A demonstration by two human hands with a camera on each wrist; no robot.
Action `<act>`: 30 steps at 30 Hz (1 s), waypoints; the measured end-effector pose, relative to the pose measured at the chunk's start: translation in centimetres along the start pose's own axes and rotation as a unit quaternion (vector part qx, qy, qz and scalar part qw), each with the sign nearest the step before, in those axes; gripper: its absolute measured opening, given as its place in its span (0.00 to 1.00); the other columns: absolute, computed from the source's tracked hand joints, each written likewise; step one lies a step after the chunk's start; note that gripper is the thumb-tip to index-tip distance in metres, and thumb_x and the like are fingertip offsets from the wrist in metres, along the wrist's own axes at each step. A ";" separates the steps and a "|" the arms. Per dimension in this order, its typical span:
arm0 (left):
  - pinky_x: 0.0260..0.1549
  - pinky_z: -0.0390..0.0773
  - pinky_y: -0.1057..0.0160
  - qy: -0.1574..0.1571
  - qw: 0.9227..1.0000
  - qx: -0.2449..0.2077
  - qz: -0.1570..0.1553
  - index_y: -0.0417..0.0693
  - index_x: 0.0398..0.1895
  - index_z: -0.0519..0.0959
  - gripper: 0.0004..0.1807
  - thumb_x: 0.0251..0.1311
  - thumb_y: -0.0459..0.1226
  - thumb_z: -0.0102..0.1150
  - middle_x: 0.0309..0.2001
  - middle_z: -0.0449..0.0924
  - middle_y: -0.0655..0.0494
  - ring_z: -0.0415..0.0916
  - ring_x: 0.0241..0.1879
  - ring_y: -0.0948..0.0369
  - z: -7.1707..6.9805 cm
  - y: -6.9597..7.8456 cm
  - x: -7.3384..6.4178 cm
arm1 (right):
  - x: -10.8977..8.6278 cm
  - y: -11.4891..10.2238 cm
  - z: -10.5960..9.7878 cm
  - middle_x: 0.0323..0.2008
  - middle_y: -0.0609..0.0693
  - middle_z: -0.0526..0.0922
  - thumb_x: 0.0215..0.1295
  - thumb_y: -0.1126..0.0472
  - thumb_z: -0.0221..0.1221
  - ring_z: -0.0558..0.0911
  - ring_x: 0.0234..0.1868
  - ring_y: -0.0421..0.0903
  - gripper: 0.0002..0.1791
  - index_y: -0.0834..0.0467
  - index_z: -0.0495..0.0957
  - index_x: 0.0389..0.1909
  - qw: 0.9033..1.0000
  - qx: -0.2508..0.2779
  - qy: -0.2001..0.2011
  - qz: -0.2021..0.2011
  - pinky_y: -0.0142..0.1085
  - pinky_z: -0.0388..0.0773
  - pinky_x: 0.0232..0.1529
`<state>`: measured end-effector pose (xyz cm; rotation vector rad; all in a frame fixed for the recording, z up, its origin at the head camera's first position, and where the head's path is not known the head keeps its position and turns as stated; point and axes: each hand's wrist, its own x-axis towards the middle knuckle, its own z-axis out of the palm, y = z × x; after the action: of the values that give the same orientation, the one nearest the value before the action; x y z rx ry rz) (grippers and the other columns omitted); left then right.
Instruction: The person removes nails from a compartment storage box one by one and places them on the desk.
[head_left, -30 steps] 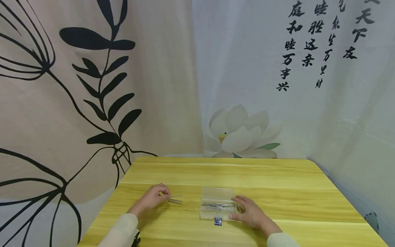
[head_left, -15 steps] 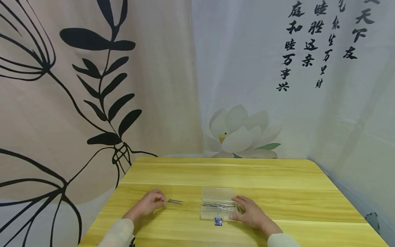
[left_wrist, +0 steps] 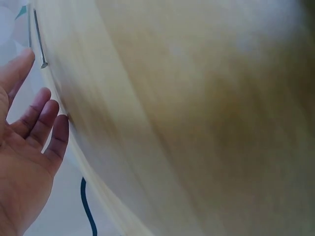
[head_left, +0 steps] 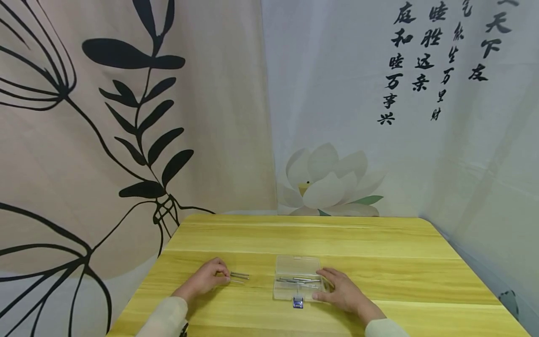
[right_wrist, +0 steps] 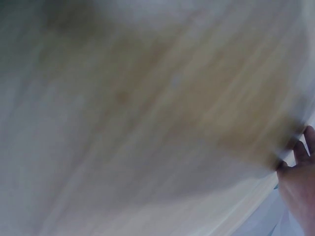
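Note:
My left hand (head_left: 206, 277) pinches a thin nail (head_left: 237, 282) between thumb and index finger, close over the table. Just beyond it lie a couple of other nails (head_left: 241, 275), side by side. In the left wrist view the hand (left_wrist: 32, 147) has its other fingers loosely bent, and a nail (left_wrist: 39, 37) with a flat head shows past the fingertips. My right hand (head_left: 343, 291) grips the right end of a clear plastic box (head_left: 280, 294), thumb at the front and fingers at the back. Several more nails (head_left: 296, 280) lie inside the box.
The box's clear lid (head_left: 297, 263) stands open toward the back. A small blue label or tag (head_left: 298, 303) sits at the box's front edge. The wood-patterned table (head_left: 358, 238) reaches back to printed curtains (head_left: 227, 117).
My left hand drew back to the left, then came slightly right again. Its nail, earlier behind the lying nails, is now in front of them. The right hand and box stayed still.

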<state>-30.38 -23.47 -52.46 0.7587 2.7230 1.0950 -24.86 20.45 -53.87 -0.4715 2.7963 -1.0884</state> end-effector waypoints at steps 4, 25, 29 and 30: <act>0.42 0.71 0.52 0.009 1.000 0.009 -0.003 0.52 0.29 0.82 0.05 0.64 0.36 0.65 0.43 0.72 0.56 0.71 0.43 0.55 0.2 0.0 0.1 | 0.2 0.2 0.2 0.70 0.63 0.64 0.57 0.38 0.67 0.59 0.68 0.72 0.44 0.57 0.68 0.70 1.000 0.000 0.000 0.001 0.70 0.56 0.61; 0.51 0.71 0.42 0.033 0.999 0.011 -0.014 0.45 0.40 0.83 0.05 0.66 0.37 0.63 0.42 0.76 0.59 0.72 0.49 0.52 -0.9 1.8 1.0 | -0.2 0.0 0.1 0.70 0.63 0.63 0.57 0.39 0.68 0.58 0.69 0.72 0.44 0.57 0.68 0.70 1.000 0.016 0.000 0.009 0.71 0.56 0.60; 0.49 0.71 0.44 0.030 0.999 0.028 -0.005 0.46 0.43 0.83 0.06 0.67 0.37 0.62 0.43 0.76 0.59 0.71 0.49 0.50 -0.8 2.3 1.6 | -0.2 0.1 0.1 0.70 0.64 0.62 0.57 0.38 0.68 0.58 0.69 0.72 0.45 0.58 0.68 0.70 1.000 0.011 0.002 0.005 0.71 0.55 0.60; 0.48 0.72 0.45 0.029 0.999 0.029 -0.004 0.45 0.44 0.83 0.07 0.67 0.37 0.62 0.43 0.76 0.59 0.71 0.50 0.50 -0.7 2.6 1.7 | -0.1 0.1 0.1 0.70 0.64 0.62 0.57 0.38 0.68 0.58 0.69 0.72 0.45 0.58 0.68 0.70 1.000 0.009 0.002 0.004 0.71 0.56 0.60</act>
<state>-31.05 -21.49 -50.07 0.7332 2.8158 1.0562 -24.73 20.48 -53.97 -0.4570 2.7866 -1.1134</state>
